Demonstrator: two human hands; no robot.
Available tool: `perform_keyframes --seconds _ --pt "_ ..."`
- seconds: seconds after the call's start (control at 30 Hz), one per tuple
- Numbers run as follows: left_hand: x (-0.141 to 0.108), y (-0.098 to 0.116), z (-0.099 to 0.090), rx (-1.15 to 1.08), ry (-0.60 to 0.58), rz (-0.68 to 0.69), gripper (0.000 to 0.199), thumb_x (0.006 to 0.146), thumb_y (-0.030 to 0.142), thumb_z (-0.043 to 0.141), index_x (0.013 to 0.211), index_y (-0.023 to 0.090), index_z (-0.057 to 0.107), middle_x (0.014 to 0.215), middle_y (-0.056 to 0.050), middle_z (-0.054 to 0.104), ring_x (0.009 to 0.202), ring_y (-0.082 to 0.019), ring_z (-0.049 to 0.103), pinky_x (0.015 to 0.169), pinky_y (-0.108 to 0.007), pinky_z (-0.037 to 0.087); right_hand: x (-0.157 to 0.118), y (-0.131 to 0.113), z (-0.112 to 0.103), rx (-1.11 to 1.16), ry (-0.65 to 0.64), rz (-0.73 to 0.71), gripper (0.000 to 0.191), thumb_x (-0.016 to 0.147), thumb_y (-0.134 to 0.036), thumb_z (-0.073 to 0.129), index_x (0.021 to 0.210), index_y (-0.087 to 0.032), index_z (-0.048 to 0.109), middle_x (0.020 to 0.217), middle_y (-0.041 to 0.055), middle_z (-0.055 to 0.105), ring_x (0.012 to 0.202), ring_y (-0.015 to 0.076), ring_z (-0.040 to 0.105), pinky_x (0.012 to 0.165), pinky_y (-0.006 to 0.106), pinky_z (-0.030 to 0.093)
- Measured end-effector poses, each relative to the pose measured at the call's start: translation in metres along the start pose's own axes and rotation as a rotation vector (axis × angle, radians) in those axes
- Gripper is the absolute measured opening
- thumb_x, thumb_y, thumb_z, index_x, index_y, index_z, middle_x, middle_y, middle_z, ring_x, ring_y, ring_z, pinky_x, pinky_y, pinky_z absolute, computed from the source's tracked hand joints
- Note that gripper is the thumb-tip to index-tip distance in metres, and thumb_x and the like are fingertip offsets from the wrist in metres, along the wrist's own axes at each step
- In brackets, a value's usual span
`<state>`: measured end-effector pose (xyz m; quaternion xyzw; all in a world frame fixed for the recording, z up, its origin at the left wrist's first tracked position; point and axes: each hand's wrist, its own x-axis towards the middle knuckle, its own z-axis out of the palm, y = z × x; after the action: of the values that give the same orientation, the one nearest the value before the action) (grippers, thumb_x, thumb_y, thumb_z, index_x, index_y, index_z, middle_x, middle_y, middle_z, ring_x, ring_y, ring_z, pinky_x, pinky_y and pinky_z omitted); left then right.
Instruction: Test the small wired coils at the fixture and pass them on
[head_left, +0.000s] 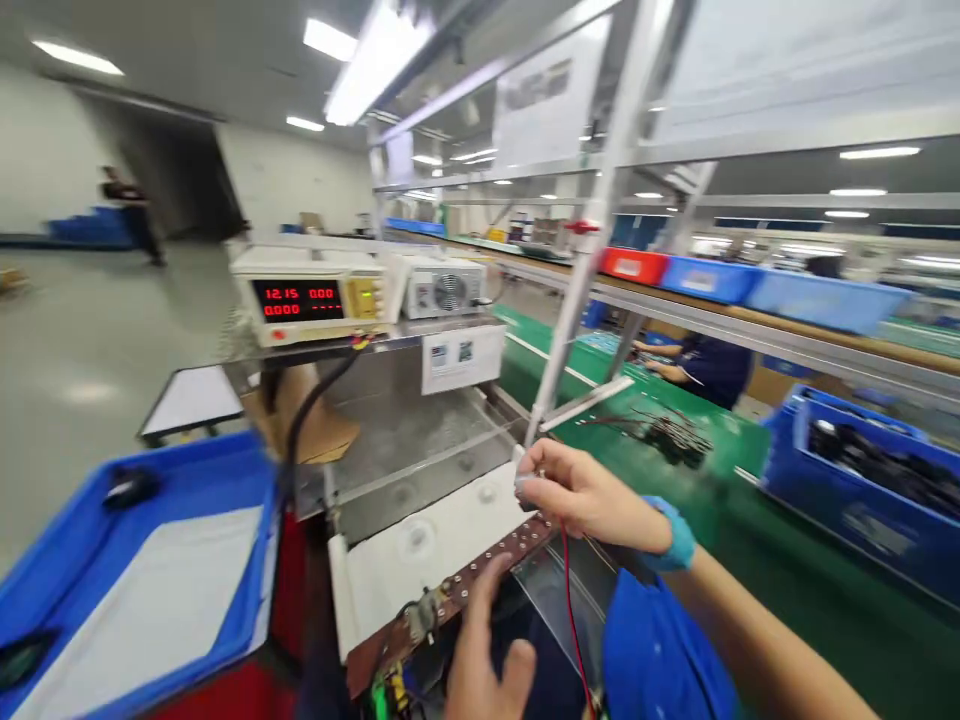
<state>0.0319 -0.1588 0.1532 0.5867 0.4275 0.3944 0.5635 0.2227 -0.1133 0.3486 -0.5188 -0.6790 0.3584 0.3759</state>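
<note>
My right hand (592, 498), with a light-blue band at the wrist, is closed in a pinch at the far right end of a brown terminal strip (491, 560). Between its fingertips is a small grey part (525, 492), mostly hidden, whose kind I cannot make out. Just below that hand hangs a red wire (571, 590). My left hand (480, 660) is open, thumb and fingers apart, in front of the strip and holding nothing. Behind the strip lies a white tray-like surface (450, 525). A metal clamp-like fitting (424, 615) sits on the strip, with green and yellow connectors (390, 690) below it.
A power supply (300, 300) with red digits stands behind, beside a white fan-vented unit (446, 288). On the left is a blue tray (247, 470). A metal frame post (574, 320) rises near my right hand. Wires (675, 438) lie on the green bench (720, 510).
</note>
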Motion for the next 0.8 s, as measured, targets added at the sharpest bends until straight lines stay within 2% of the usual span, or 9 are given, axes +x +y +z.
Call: perform_keyframes --seconds 0.07,0.17,0.23,0.3,0.4,0.5,0.67,0.8 --pt "0.010 -0.009 0.013 -0.194 -0.075 -0.024 0.068 0.077 0.071 0.060 0.129 0.027 0.060 0.121 -0.012 0.069 0.116 -0.033 0.061 0.096 -0.044 0.048 0.044 0.029 0.048 -0.179 -0.024 -0.056 0.027 0.088 -0.044 0.062 0.097 -0.020 0.052 0.072 -0.0021 0.061 0.057 0.0101 0.051 0.053 0.022 0.038" --pt "0.022 -0.038 0.026 -0.652 -0.320 -0.173 0.066 0.077 0.073 0.059 0.115 0.019 0.061 0.088 -0.010 0.072 0.087 -0.025 0.069 0.081 -0.038 0.048 0.091 0.081 0.111 -0.525 0.002 -0.133 0.025 0.083 -0.036 0.065 0.097 -0.021 0.052 0.074 -0.0002 0.063 0.066 0.0155 0.058 0.059 0.025 0.038" --pt "0.022 -0.063 0.023 -0.787 -0.337 -0.277 0.065 0.069 0.074 0.067 0.103 0.019 0.060 0.071 -0.003 0.066 0.072 -0.020 0.067 0.072 -0.032 0.046 0.112 0.115 0.142 -0.672 -0.020 -0.145 0.024 0.083 -0.035 0.065 0.098 -0.021 0.052 0.080 0.0032 0.066 0.073 0.0192 0.062 0.063 0.027 0.039" --pt "0.015 -0.086 0.011 -0.777 -0.304 -0.344 0.067 0.061 0.076 0.072 0.093 0.019 0.059 0.062 0.000 0.060 0.062 -0.017 0.062 0.063 -0.029 0.042 0.126 0.146 0.163 -0.727 -0.065 -0.103 0.024 0.084 -0.035 0.063 0.101 -0.021 0.053 0.082 0.0048 0.067 0.075 0.0211 0.063 0.065 0.027 0.038" --pt "0.002 -0.106 -0.009 -0.700 -0.300 -0.416 0.071 0.055 0.082 0.069 0.084 0.018 0.059 0.059 0.000 0.058 0.054 -0.013 0.054 0.057 -0.026 0.035 0.142 0.182 0.178 -0.736 -0.155 -0.030 0.024 0.085 -0.031 0.063 0.105 -0.021 0.055 0.085 0.0050 0.068 0.078 0.0211 0.063 0.066 0.027 0.038" --pt "-0.005 -0.109 -0.020 -0.635 -0.293 -0.494 0.071 0.059 0.085 0.063 0.081 0.017 0.059 0.060 -0.001 0.059 0.052 -0.011 0.049 0.055 -0.026 0.031 0.156 0.207 0.182 -0.755 -0.270 0.003 0.026 0.080 -0.018 0.064 0.105 -0.021 0.058 0.097 0.0058 0.068 0.084 0.0200 0.063 0.071 0.026 0.038" --pt "0.005 -0.088 -0.024 -0.538 -0.320 -0.602 0.076 0.054 0.090 0.056 0.076 0.017 0.061 0.056 -0.002 0.055 0.048 -0.011 0.043 0.052 -0.026 0.025 0.168 0.233 0.190 -0.740 -0.426 -0.052 0.040 0.071 0.000 0.060 0.106 -0.020 0.063 0.106 0.0064 0.065 0.092 0.0192 0.060 0.077 0.025 0.039" --pt "0.016 -0.064 -0.034 -0.402 -0.434 -0.618 0.056 0.063 0.070 0.063 0.070 0.015 0.069 0.055 -0.001 0.054 0.047 -0.009 0.039 0.052 -0.027 0.021 0.167 0.245 0.201 -0.747 -0.512 -0.125 0.044 0.071 0.003 0.055 0.108 -0.018 0.066 0.108 0.0096 0.064 0.100 0.0221 0.058 0.083 0.028 0.041"
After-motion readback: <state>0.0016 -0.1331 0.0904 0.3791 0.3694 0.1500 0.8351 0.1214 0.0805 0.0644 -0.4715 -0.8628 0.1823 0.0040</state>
